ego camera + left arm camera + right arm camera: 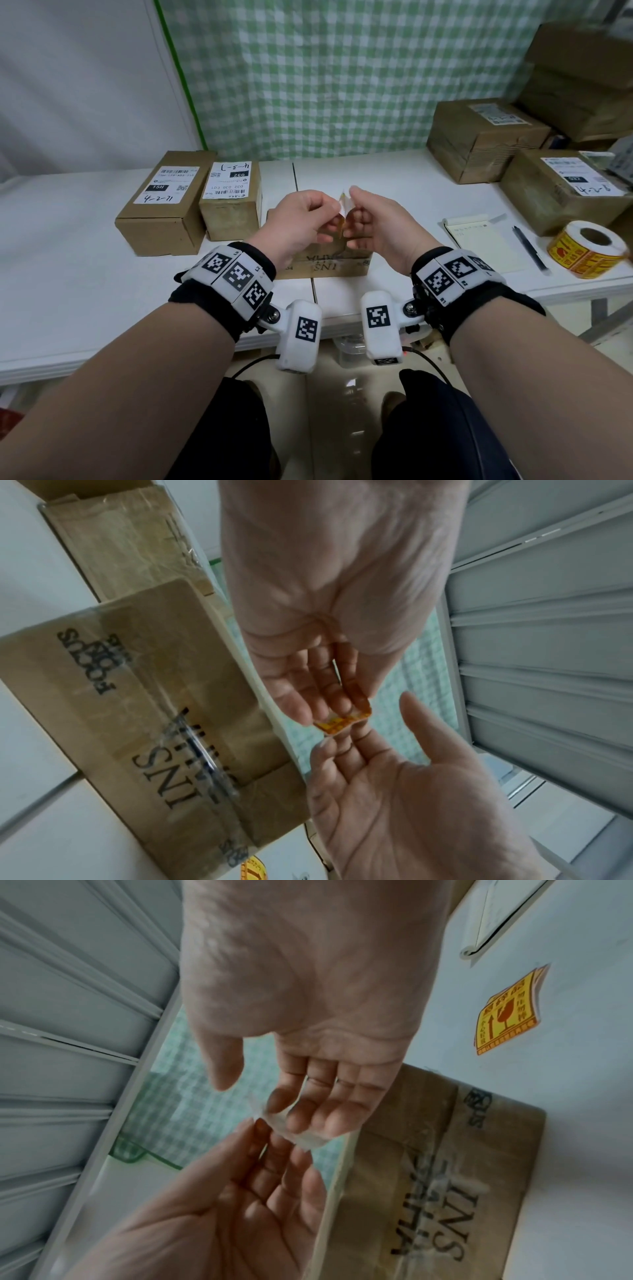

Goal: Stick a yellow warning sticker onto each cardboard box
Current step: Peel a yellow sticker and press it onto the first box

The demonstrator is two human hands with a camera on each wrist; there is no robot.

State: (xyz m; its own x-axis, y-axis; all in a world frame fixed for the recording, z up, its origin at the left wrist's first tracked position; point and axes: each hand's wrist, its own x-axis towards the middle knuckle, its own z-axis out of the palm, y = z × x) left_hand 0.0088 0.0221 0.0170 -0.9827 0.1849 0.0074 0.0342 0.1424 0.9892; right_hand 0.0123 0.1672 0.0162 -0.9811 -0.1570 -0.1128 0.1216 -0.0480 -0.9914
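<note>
Both hands pinched one yellow sticker (pixel 344 722) between them, left hand (pixel 301 219) and right hand (pixel 373 219) raised together over the printed box (pixel 329 265), seemingly peeling its backing. No box on the surface (pixel 394 178) visibly bore a sticker; the sticker roll (pixel 587 251) waited at right.

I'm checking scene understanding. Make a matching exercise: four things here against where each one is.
Things:
1. small yellow warning sticker
2. yellow sticker roll
3. black pen
4. brown cardboard box printed INS

Places:
A. table's right edge
B. pinched between both hands
C. on the table below the hands
D. beside the pale notepad

Pairs: 1-B, 2-A, 3-D, 4-C
</note>
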